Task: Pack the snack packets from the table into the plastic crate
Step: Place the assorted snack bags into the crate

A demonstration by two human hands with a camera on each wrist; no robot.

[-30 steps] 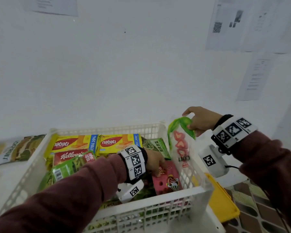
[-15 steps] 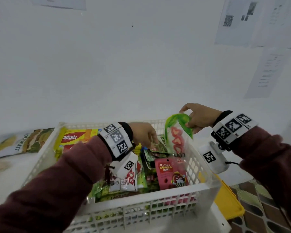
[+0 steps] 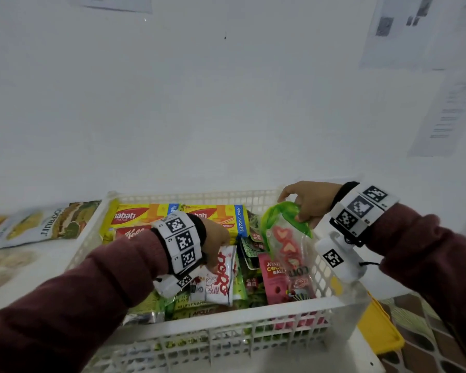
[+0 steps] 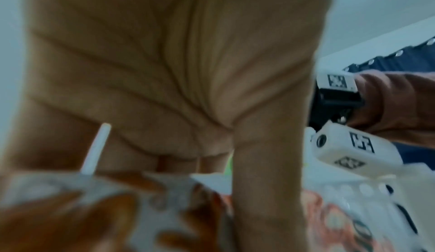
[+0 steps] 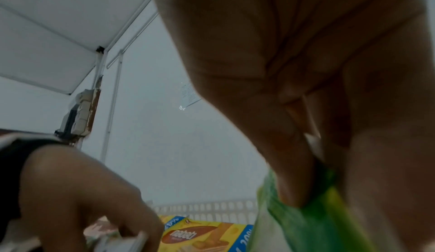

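Observation:
A white plastic crate (image 3: 226, 316) sits on the table, filled with snack packets. My left hand (image 3: 217, 242) is inside it and grips the top of a white packet with red lettering (image 3: 221, 275), blurred at the bottom of the left wrist view (image 4: 98, 204). My right hand (image 3: 311, 203) pinches the green top of a clear packet with red hearts (image 3: 285, 243), which stands tilted against the crate's right wall; its green edge (image 5: 313, 224) shows in the right wrist view. Two yellow Nabati packs (image 3: 213, 218) lie along the crate's far wall, and a pink packet (image 3: 276, 278) stands near the right side.
A jackfruit snack bag (image 3: 43, 224) lies on the table left of the crate. A yellow lid or tray (image 3: 379, 329) sticks out beyond the crate's right corner, over a patterned floor (image 3: 425, 345). A white wall with papers rises just behind.
My left hand drew back from the crate's middle and now holds the white and red packet. My right hand lowered the heart packet further into the crate's right side.

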